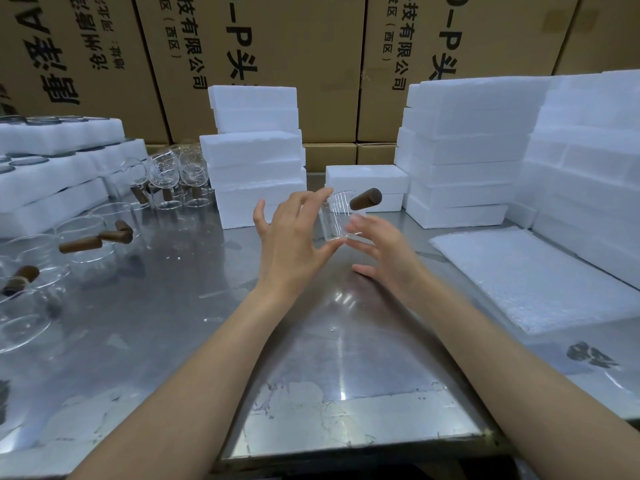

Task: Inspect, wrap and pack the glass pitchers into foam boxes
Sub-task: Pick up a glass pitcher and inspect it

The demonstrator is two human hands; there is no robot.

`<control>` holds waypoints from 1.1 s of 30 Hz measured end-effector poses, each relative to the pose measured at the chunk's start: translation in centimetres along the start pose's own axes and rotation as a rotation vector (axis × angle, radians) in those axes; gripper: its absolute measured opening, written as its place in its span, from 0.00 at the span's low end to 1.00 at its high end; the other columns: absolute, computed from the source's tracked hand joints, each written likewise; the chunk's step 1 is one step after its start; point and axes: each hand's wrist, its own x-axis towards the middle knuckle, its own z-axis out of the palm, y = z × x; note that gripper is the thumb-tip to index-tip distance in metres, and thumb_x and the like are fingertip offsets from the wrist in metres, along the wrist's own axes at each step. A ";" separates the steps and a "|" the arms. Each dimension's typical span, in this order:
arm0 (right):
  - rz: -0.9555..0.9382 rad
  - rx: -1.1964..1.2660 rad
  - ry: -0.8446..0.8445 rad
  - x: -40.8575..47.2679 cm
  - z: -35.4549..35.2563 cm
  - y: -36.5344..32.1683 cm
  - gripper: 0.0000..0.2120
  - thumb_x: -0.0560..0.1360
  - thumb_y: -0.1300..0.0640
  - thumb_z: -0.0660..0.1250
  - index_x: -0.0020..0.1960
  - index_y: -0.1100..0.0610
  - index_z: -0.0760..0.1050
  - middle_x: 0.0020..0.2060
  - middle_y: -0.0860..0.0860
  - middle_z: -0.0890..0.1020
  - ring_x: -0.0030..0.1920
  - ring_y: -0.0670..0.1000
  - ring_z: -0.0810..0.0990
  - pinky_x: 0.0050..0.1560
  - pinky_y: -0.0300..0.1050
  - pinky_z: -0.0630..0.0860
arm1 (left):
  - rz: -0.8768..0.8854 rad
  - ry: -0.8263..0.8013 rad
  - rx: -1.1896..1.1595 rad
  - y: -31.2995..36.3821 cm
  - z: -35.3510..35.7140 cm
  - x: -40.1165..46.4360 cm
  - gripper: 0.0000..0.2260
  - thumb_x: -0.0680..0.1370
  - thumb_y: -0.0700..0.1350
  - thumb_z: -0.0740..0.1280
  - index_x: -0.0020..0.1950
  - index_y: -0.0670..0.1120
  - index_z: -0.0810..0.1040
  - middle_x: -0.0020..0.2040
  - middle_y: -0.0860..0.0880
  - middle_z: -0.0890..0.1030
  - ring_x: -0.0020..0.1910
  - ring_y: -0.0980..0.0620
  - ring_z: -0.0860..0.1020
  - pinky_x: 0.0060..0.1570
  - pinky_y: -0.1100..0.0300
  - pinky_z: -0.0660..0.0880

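A clear glass pitcher (335,216) with a brown wooden handle (365,198) is held above the steel table (173,306), tilted with its handle pointing up and right. My left hand (294,233) grips the glass from the left with thumb and fingertips. My right hand (384,251) touches its right side with the fingers spread. Several more glass pitchers (83,244) with wooden handles stand at the left of the table. A sheet of white wrapping foam (540,282) lies flat at the right.
Stacks of white foam boxes (254,157) stand behind my hands, and taller foam stacks (464,150) fill the right. Foam trays (52,168) holding glassware sit at the far left. Cardboard cartons (277,46) form a wall at the back. The table's front edge is near me.
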 end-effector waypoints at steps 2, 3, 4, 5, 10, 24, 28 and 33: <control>-0.026 -0.045 0.018 -0.2 0.2 0.1 0.26 0.66 0.40 0.73 0.60 0.48 0.73 0.55 0.43 0.79 0.57 0.42 0.78 0.57 0.51 0.74 | 0.013 -0.003 0.023 0.2 -0.1 -0.1 0.28 0.71 0.54 0.73 0.69 0.53 0.71 0.60 0.51 0.75 0.60 0.51 0.75 0.69 0.46 0.46; -0.041 -0.060 0.030 -0.3 0.2 0.1 0.26 0.66 0.41 0.74 0.61 0.47 0.73 0.55 0.44 0.78 0.57 0.42 0.78 0.57 0.51 0.74 | 0.019 -0.002 0.026 0.3 -0.1 -0.1 0.28 0.71 0.53 0.74 0.70 0.53 0.71 0.60 0.51 0.75 0.59 0.50 0.75 0.68 0.46 0.47; -0.051 -0.068 0.048 -0.3 0.2 0.2 0.25 0.67 0.41 0.73 0.60 0.47 0.73 0.54 0.44 0.79 0.58 0.42 0.78 0.57 0.50 0.74 | 0.025 -0.001 0.021 0.4 -0.1 -0.1 0.28 0.71 0.53 0.74 0.70 0.53 0.71 0.59 0.50 0.75 0.59 0.50 0.75 0.68 0.45 0.48; -0.056 -0.070 0.068 -0.3 0.1 0.1 0.25 0.67 0.42 0.73 0.60 0.48 0.73 0.54 0.44 0.80 0.58 0.43 0.78 0.57 0.50 0.74 | 0.028 -0.003 0.006 0.4 -0.1 -0.1 0.29 0.71 0.53 0.74 0.71 0.53 0.71 0.60 0.50 0.75 0.60 0.50 0.74 0.68 0.45 0.48; -0.017 0.016 0.064 -0.2 -0.2 -0.2 0.21 0.72 0.45 0.70 0.60 0.55 0.76 0.55 0.50 0.82 0.56 0.45 0.79 0.60 0.50 0.72 | -0.186 -0.194 -0.410 0.6 -0.1 0.1 0.42 0.67 0.61 0.74 0.75 0.57 0.58 0.62 0.59 0.71 0.64 0.57 0.70 0.71 0.46 0.56; 0.026 0.059 -0.076 0.0 -0.4 -0.3 0.10 0.75 0.47 0.64 0.49 0.48 0.82 0.52 0.45 0.84 0.58 0.41 0.77 0.67 0.55 0.63 | -0.591 -0.399 -1.121 0.4 0.3 0.5 0.06 0.77 0.46 0.68 0.51 0.57 0.78 0.44 0.62 0.84 0.45 0.71 0.79 0.35 0.79 0.71; 0.012 0.072 0.041 0.3 -0.4 -0.3 0.16 0.74 0.45 0.66 0.58 0.52 0.78 0.54 0.45 0.81 0.58 0.44 0.77 0.64 0.52 0.68 | -0.665 -0.368 -1.125 -0.1 0.4 0.4 0.25 0.71 0.49 0.73 0.67 0.50 0.73 0.52 0.58 0.83 0.50 0.67 0.79 0.39 0.74 0.72; -0.086 -0.005 0.344 0.5 -1.5 -0.8 0.12 0.75 0.43 0.66 0.49 0.52 0.77 0.41 0.47 0.78 0.45 0.45 0.77 0.49 0.44 0.74 | -0.638 -0.364 -1.070 -0.5 0.9 0.1 0.39 0.61 0.55 0.78 0.69 0.46 0.71 0.59 0.52 0.81 0.57 0.60 0.79 0.54 0.67 0.74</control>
